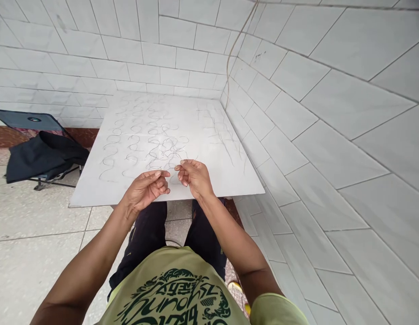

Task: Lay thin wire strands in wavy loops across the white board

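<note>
Both my hands are raised over the near edge of a white board (230, 180) that lies flat in front of me. My left hand (146, 187) is closed in a pinch, fingertips pointing right. My right hand (194, 176) is also pinched, fingertips pointing left, almost touching the left one. Between them runs a thin piece of wire (172, 168), barely visible. On the board lie several S-shaped bent wires (135, 142) in rows, a tangle of bent ones in the middle, and several straight wire pieces (226, 140) at the right.
A tiled wall (331, 113) runs close along the board's right side and behind it. A thin cord (235, 45) hangs down the wall corner. At the left, a folding chair (30, 122) with a dark garment (43, 155) stands on the tiled floor.
</note>
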Action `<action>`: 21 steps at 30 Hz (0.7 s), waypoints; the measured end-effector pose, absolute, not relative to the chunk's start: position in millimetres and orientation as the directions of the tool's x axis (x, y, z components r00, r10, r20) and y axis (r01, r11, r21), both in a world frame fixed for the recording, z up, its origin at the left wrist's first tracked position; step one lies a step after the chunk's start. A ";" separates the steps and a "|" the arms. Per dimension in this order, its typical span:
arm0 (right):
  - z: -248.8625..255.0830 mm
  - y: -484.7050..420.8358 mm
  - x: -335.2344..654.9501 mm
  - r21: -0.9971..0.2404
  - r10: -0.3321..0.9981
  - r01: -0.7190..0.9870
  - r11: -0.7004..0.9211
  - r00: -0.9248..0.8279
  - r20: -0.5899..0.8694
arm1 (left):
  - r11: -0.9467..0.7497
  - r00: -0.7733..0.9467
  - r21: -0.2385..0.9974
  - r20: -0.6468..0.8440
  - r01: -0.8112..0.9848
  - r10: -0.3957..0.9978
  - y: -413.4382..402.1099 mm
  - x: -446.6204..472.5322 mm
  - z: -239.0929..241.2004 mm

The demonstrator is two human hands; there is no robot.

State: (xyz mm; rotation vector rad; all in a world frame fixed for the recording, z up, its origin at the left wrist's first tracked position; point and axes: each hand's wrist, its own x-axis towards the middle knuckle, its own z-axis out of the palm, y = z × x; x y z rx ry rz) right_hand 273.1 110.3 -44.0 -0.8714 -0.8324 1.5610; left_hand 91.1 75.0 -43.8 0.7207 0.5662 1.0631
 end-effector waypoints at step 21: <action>-73.7 111.5 257.5 -0.894 0.992 -0.439 -0.087 0.043 -0.117 | 0.308 0.418 0.861 -0.125 -0.405 0.900 73.0 84.5 -56.0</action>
